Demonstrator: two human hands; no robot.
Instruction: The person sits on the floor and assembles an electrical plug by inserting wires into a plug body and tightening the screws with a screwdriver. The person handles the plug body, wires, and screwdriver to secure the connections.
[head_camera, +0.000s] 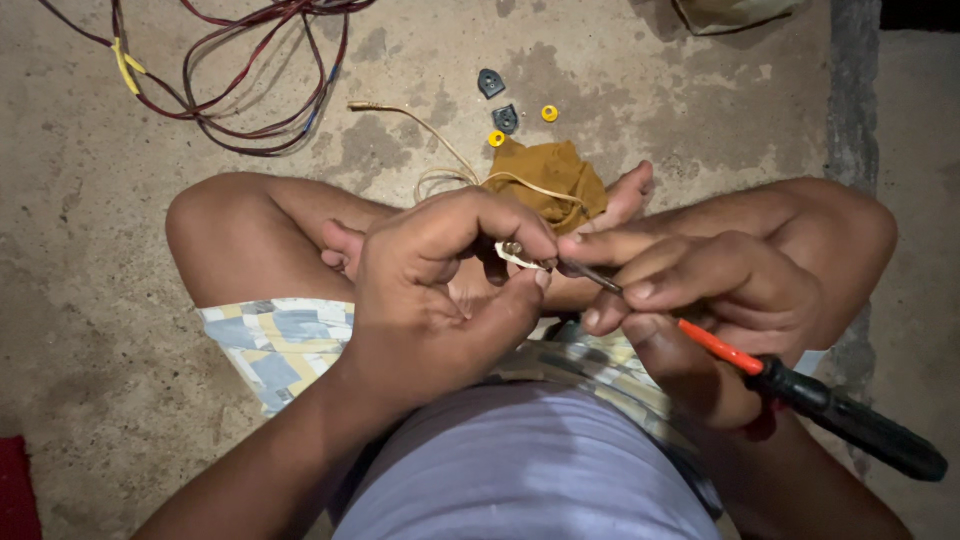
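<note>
I see my left hand (440, 290) closed in a pinch around a small pale metal part (520, 254), held between thumb and fingers above my crossed legs. My right hand (700, 290) grips a screwdriver (790, 385) with an orange shaft and black handle. Its long axis runs from lower right up to the left, and the tip touches the part. The two hands are almost touching, the part between them.

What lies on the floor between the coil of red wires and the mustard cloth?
In the head view, a pale cable runs across the concrete floor from near the red wires toward the mustard cloth; otherwise only bare floor.
</note>
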